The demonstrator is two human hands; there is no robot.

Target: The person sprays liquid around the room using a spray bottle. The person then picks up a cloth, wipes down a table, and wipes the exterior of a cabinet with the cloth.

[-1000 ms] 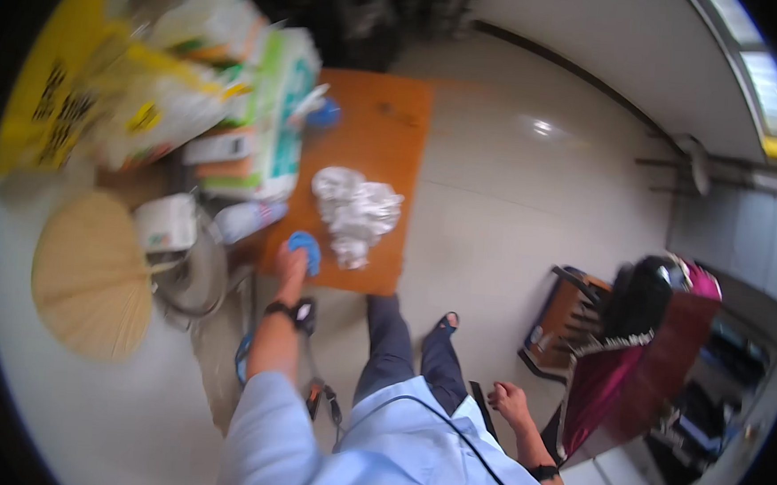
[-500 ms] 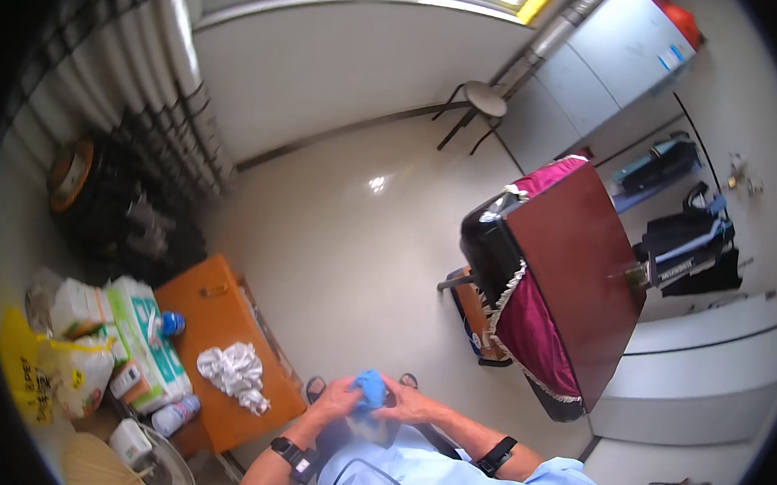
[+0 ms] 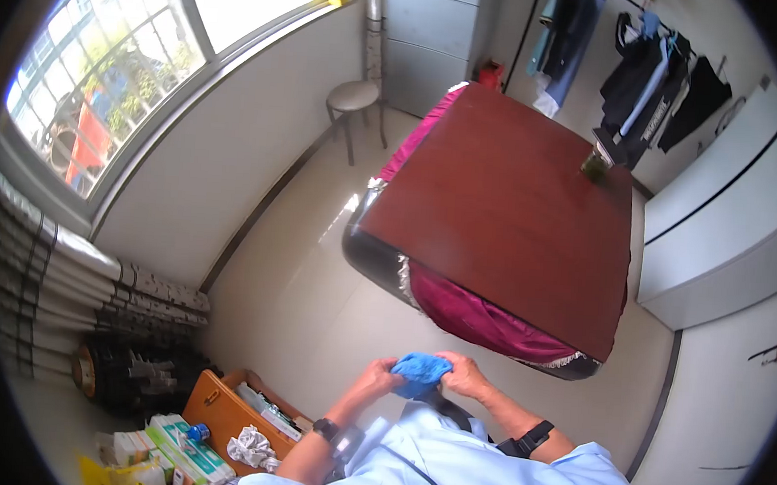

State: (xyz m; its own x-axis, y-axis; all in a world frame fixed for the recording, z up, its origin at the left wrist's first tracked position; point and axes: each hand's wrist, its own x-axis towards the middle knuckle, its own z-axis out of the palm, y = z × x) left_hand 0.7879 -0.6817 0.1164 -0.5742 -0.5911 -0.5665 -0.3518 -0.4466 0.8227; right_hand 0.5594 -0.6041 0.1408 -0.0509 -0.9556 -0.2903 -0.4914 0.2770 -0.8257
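Note:
A bunched blue cloth (image 3: 421,372) is stretched between my two hands, in front of my body. My left hand (image 3: 380,377) grips its left end with closed fingers. On the other end, my right hand (image 3: 464,376) pinches the cloth. Past my hands stands a table with a dark red-brown top (image 3: 506,214) and a magenta lace-edged cover (image 3: 482,312) hanging below it. A glass jar (image 3: 596,164) with greenish contents stands near the table's far right edge.
At lower left, an orange-brown cabinet (image 3: 226,419) has an open drawer (image 3: 267,406) and bears a crumpled white cloth (image 3: 253,448) and packages (image 3: 184,452). A stool (image 3: 353,98) stands by the window wall. Clothes (image 3: 647,80) hang at the back, and a white cabinet (image 3: 720,209) stands right.
My view has turned right toward the table. My hands have moved apart a little and the blue cloth is spread wider between them.

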